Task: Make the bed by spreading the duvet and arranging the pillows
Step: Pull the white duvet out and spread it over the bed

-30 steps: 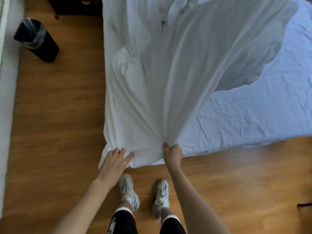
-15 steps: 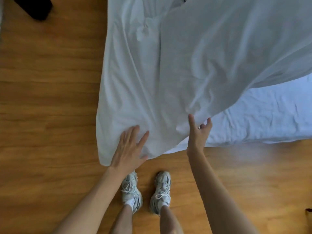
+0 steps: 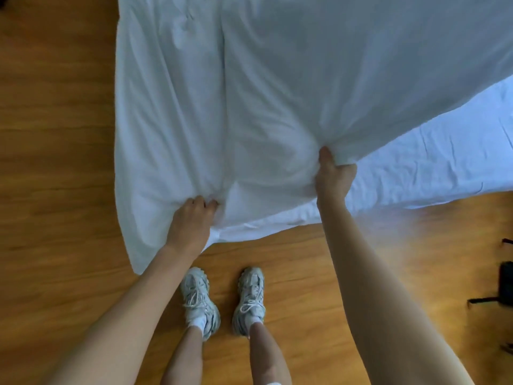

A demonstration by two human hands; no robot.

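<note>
Right, head view, the only one I've got: both hands are into the duvet (image 3: 263, 93) at its near edge. My left hand (image 3: 191, 220) has its fingers curled down and bunching a fold of white cloth, knuckles up. My right hand (image 3: 333, 179) is clenched around a gathered pinch of the edge, thumb up over the top, fabric puckering out from the grip.

Between the two hands the duvet sags in a soft pouch. Beyond them it spreads away across the bed. Left of my left hand it hangs over the side and one corner droops toward the wooden floor (image 3: 55, 162). Right of my right hand the edge lifts off on a diagonal, and the bare fitted sheet (image 3: 430, 168) shows under it, wrinkled and uncovered.

Risks from here, as I read it: the load sits too far left, so any tug toward me probably drags that drooping corner onto the floor. My grips are close together, so a pull may just stretch a ridge between them and leave the right side bare. My shoes (image 3: 222, 301) stand just below the hem, an easy snag. Pillows aren't in view.
</note>
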